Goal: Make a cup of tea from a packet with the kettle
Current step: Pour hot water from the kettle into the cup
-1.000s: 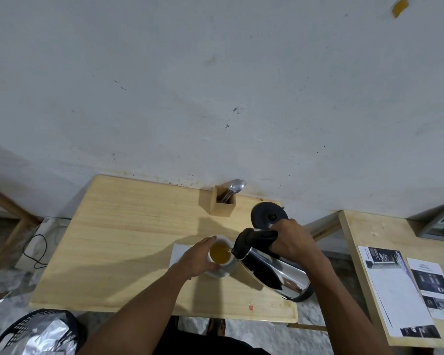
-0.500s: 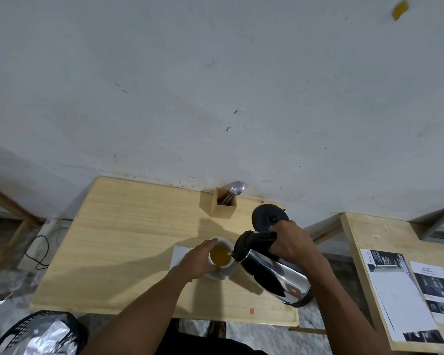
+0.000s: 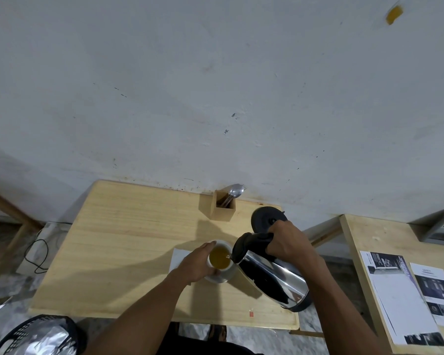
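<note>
Right hand [image 3: 289,243] tilts kettle [image 3: 272,275] over cup [image 3: 219,257]; left hand [image 3: 199,262] apparently steadying cup.

Printed sheets [image 3: 405,298] on side table, text too small to read

Bare workroom, plain wooden tables [image 3: 128,242], scuffed wall [image 3: 215,85] (printed sheets [image 3: 400,298] alongside)

My right hand [image 3: 287,243] tilts a steel kettle [image 3: 272,275], spout over a white cup [image 3: 219,257] of amber tea that my left hand [image 3: 198,265] steadies on the wooden counter [image 3: 128,239].
</note>
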